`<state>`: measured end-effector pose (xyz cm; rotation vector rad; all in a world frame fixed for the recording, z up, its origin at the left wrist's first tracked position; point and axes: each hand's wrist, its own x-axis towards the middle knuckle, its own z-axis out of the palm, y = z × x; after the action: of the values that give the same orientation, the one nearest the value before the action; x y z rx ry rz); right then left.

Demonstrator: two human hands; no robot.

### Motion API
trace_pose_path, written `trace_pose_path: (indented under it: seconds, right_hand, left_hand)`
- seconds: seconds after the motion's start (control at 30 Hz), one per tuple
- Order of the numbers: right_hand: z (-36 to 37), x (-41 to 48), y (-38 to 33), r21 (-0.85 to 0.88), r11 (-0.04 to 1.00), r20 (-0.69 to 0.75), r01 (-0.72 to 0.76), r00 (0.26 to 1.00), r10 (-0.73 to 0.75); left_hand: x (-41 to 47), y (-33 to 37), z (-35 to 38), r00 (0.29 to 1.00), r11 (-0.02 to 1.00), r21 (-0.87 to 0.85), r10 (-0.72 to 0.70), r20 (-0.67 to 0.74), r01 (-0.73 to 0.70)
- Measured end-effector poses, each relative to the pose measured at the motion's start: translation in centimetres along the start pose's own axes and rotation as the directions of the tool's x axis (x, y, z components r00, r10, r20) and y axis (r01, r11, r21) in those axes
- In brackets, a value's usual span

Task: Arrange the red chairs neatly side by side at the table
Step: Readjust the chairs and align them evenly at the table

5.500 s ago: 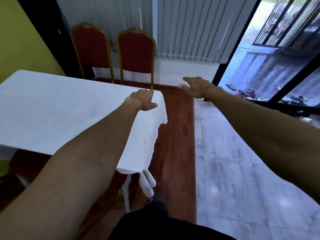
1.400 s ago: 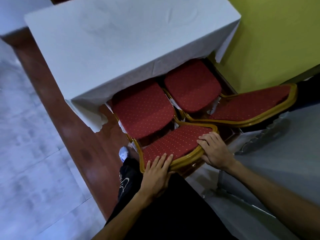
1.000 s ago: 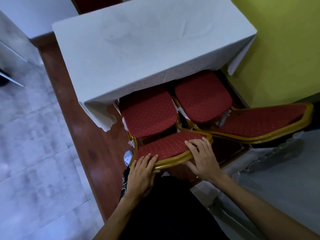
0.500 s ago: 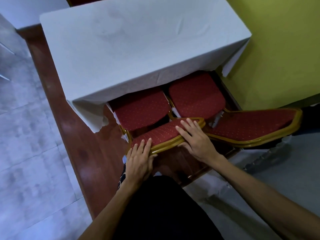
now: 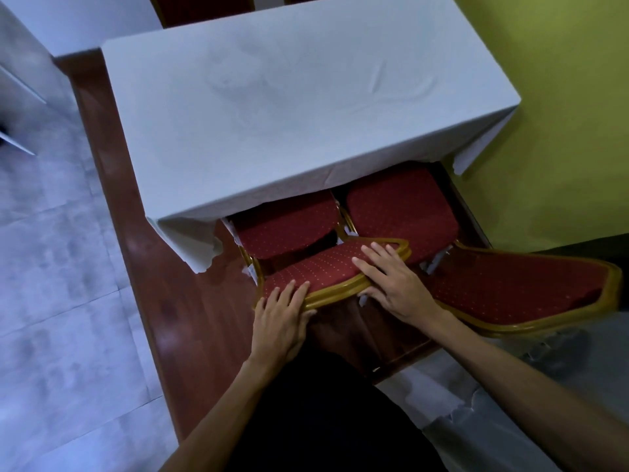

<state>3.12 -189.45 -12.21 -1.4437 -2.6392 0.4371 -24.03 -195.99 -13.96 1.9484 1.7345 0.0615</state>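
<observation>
The bench (image 5: 306, 97) overhang blocks ahead of the left hand (image 5: 279, 321). A neighbouring chair (image 5: 510, 287) and green wall (image 5: 561, 114) crowd beyond the right hand (image 5: 394, 284). The floor (image 5: 68, 301) leftward lies open.

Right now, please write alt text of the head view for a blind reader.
Seen from above, the left hand and right hand hold the backrest of a red chair, its seat partly under a white-clothed table. A second red chair stands beside it.
</observation>
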Motion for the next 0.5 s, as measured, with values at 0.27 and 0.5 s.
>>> trace_pose_path:
  seconds: [0.27, 0.5]
  right_hand:
    - [-0.4, 1.4, 0.3, 0.024, 0.999, 0.036, -0.026, 0.999, 0.025]
    - [-1.1, 2.0, 1.0, 0.031, 0.999, 0.117, 0.03, 0.993, -0.034]
  left_hand:
    - [0.8, -0.6, -1.0, 0.998, 0.999, -0.045, -0.002, 0.06, 0.004]
    - [0.7, 1.1, -0.9, 0.995, 0.993, -0.064, -0.093, 0.017, 0.094]
